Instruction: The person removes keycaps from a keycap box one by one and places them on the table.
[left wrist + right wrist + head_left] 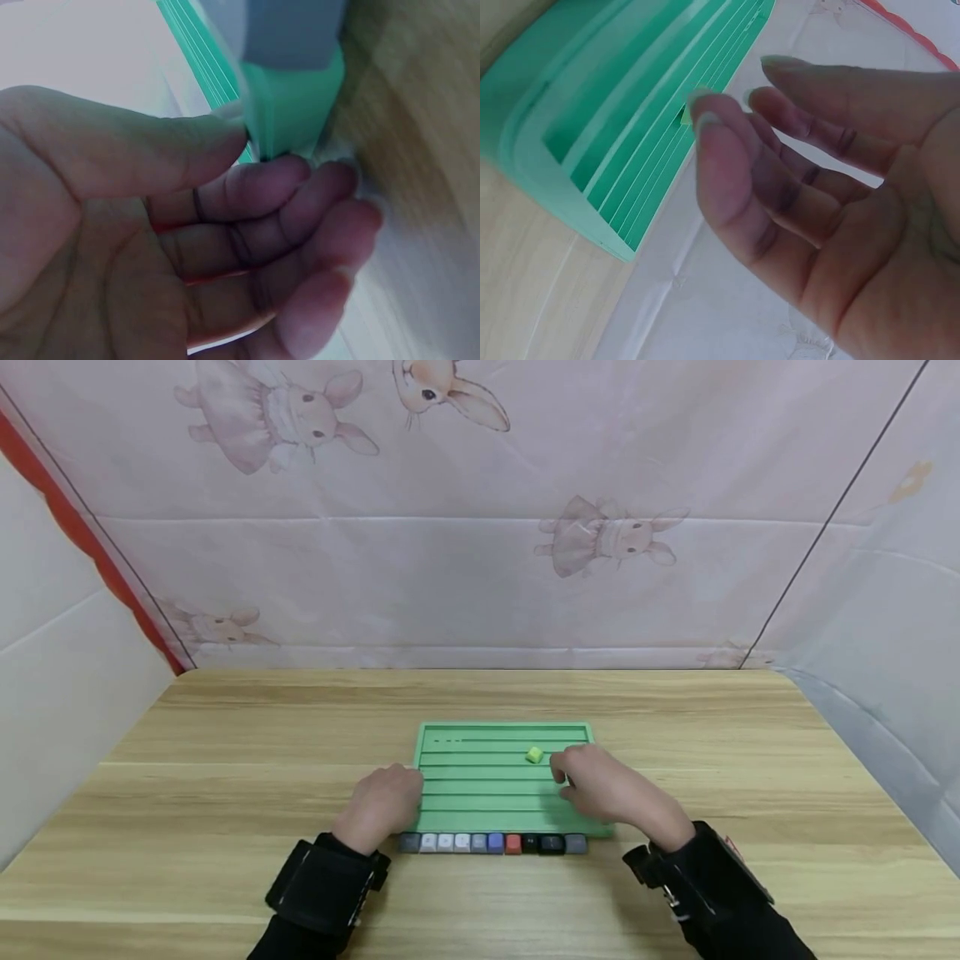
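A green ridged tray (480, 789) lies on the table, crossed by parallel slots. My left hand (386, 802) pinches the tray's left edge between thumb and curled fingers; in the left wrist view the green corner (289, 105) shows between them. A small yellow-green keycap (534, 755) sits on an upper ridge, right of the middle. Just right of it, my right hand (607, 781) is over the tray's right side, its fingers loosely bent. In the right wrist view a gap shows between thumb and fingertips, with nothing held there; the fingertips partly hide the keycap (686, 115).
Along the tray's front edge runs a row of several keycaps (496, 842) in grey, white, blue, red and black. The wood-grain table (247, 760) extends to both sides. Behind it hangs a pale curtain (450, 585) printed with rabbits.
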`<state>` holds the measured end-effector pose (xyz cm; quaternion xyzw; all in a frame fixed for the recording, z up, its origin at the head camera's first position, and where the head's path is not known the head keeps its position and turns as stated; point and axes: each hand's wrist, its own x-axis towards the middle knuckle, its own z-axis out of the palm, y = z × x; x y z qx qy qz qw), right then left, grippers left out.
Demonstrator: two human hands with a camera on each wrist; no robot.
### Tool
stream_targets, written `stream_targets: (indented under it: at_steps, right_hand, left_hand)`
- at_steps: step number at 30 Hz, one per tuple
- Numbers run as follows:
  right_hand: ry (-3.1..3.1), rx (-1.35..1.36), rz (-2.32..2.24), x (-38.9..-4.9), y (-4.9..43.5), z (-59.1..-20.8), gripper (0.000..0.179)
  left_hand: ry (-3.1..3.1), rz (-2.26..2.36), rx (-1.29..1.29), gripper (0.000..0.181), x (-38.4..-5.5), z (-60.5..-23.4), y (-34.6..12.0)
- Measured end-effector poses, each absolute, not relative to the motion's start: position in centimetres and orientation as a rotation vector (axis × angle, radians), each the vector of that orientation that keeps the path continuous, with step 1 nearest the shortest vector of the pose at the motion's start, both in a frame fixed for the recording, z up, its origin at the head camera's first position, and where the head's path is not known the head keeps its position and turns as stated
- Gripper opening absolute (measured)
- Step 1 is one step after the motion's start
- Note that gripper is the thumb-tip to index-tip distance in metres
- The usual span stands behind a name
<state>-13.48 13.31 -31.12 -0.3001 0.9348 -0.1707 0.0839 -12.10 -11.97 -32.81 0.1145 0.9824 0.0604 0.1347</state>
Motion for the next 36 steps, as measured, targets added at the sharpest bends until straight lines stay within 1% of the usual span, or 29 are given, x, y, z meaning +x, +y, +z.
stream_targets:
  at_steps: [8,20,30,36]
  right_hand:
    - [2.806,-0.848,-0.546,-14.9,13.0,-31.2,0.007]
    - [2.876,-0.739,-0.571,-17.0,12.0,-31.5,0.020]
    - [2.859,-0.612,-0.540,-18.3,10.7,-31.5,0.020]
    - [2.842,-0.635,-0.470,-18.6,10.2,-31.7,0.016]
  left_hand:
    - [2.844,0.179,0.315,0.018,-12.1,-32.8,-11.9]
    - [2.850,0.175,0.329,0.021,-12.2,-32.9,-11.9]
    - [2.837,0.170,0.314,0.018,-12.2,-32.7,-11.9]
    - [2.833,0.177,0.312,0.020,-12.1,-32.6,-11.8]
